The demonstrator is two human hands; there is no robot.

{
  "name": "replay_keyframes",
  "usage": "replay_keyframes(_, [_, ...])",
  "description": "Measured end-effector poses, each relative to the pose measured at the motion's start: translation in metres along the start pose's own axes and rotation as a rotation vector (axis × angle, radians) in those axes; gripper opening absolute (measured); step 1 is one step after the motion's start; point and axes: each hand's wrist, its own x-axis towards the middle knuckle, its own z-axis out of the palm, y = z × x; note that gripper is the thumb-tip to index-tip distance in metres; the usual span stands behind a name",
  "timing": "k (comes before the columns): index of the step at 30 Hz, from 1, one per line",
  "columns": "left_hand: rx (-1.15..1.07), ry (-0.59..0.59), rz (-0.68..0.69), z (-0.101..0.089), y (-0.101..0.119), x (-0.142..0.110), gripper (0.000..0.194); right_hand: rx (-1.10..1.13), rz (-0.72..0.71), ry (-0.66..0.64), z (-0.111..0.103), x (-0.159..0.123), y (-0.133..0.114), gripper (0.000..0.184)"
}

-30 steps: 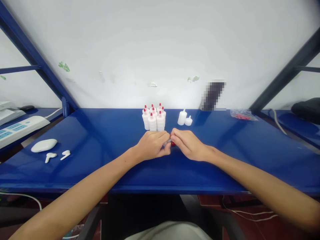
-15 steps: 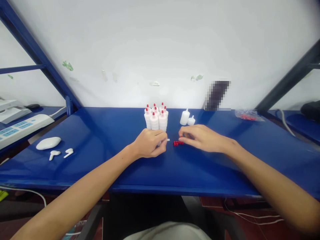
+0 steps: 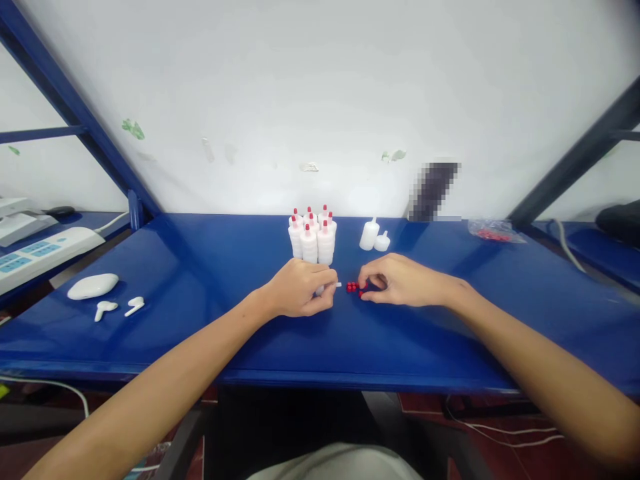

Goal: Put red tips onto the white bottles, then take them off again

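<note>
My left hand (image 3: 303, 288) is closed around a small white squeeze bottle, mostly hidden by the fingers. The bottle's bare nozzle (image 3: 337, 285) sticks out to the right, level with the table. Just right of it, several small red caps (image 3: 352, 287) lie in a cluster on the blue table. My right hand (image 3: 395, 280) is down at the cluster's right end, thumb and forefinger curled about a red cap (image 3: 361, 293). Behind my left hand stands a tight group of white bottles (image 3: 310, 247) with red caps on. Two uncapped white bottles, one taller (image 3: 369, 235) and one short (image 3: 383, 242), stand farther back.
A clear bag (image 3: 495, 232) with red pieces lies at the back right. On the left are a white earbud case (image 3: 93, 286), two earbuds (image 3: 134, 306) and a power strip (image 3: 50, 250). A wall (image 3: 300, 100) closes off the back; blue posts flank the table (image 3: 200, 333).
My right hand has shifted slightly down and its fingertips have come around a cap at the cluster's right end. My left hand keeps its hold on the bottle, almost unmoved.
</note>
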Motion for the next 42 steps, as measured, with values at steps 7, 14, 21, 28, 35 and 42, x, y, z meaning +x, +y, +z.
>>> replay_keyframes(7, [-0.131, -0.088, -0.030, -0.004, 0.000, 0.001, 0.024, 0.009, 0.009, 0.042, 0.004, 0.004, 0.001, 0.013])
replay_keyframes(14, [-0.270, -0.178, -0.061, -0.009, 0.005, 0.003, 0.027, -0.009, 0.014, 0.049, 0.005, 0.003, 0.001, 0.015])
replay_keyframes(21, [-0.306, -0.177, -0.063, -0.007, 0.005, 0.002, 0.023, -0.022, 0.026, 0.053, 0.004, 0.003, 0.001, 0.015])
replay_keyframes(28, [-0.236, -0.164, -0.097, -0.005, 0.001, 0.001, 0.018, -0.031, 0.024, 0.050, 0.005, 0.003, 0.003, 0.012])
replay_keyframes(35, [-0.113, -0.117, -0.093, 0.002, 0.004, 0.000, 0.028, 0.009, -0.036, 0.108, 0.005, 0.002, -0.002, 0.018])
replay_keyframes(42, [-0.122, -0.077, -0.140, 0.009, 0.004, 0.002, 0.034, 0.190, -0.102, 0.329, 0.017, 0.005, -0.014, 0.026])
